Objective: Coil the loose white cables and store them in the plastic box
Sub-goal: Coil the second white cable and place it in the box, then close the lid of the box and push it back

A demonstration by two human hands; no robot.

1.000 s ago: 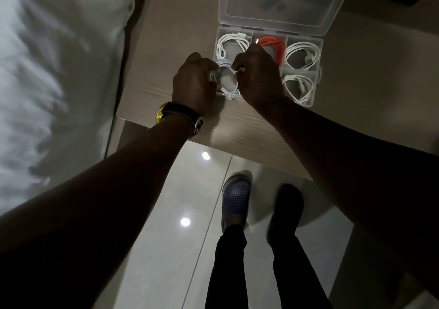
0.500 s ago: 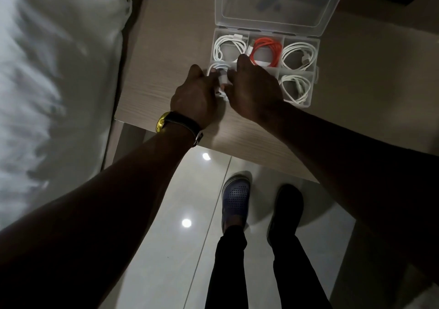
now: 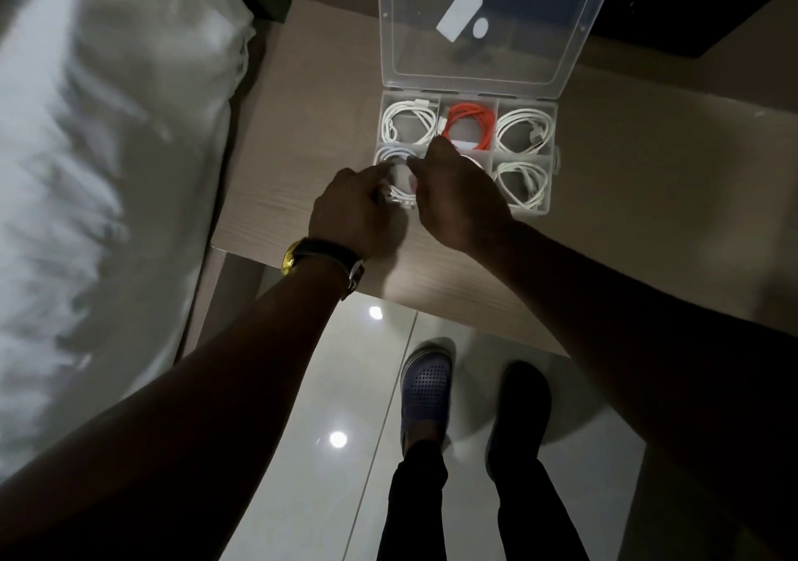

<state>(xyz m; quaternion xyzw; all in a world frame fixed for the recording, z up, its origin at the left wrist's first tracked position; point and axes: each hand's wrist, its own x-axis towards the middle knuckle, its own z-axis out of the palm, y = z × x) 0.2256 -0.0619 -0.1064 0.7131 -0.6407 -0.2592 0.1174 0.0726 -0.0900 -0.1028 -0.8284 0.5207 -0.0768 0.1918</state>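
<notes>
Hands (image 3: pixel 354 210) (image 3: pixel 457 198) hide box's (image 3: pixel 553 159) near-left coil (image 3: pixel 395 172) | grip unclear, blurred

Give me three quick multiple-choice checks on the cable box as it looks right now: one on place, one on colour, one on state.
1. Where does the orange cable lie?
A. far middle compartment
B. near right compartment
C. on the table

2. What colour is the coil in the far right compartment?
A. black
B. white
C. orange

3. How is the box lid?
A. shut
B. taken off
C. open, standing behind the plastic box

Answers: 1 A, it sits between two white coils in the far row. 2 B, the loops are plainly white. 3 C, the clear lid rises from the far edge.
</notes>
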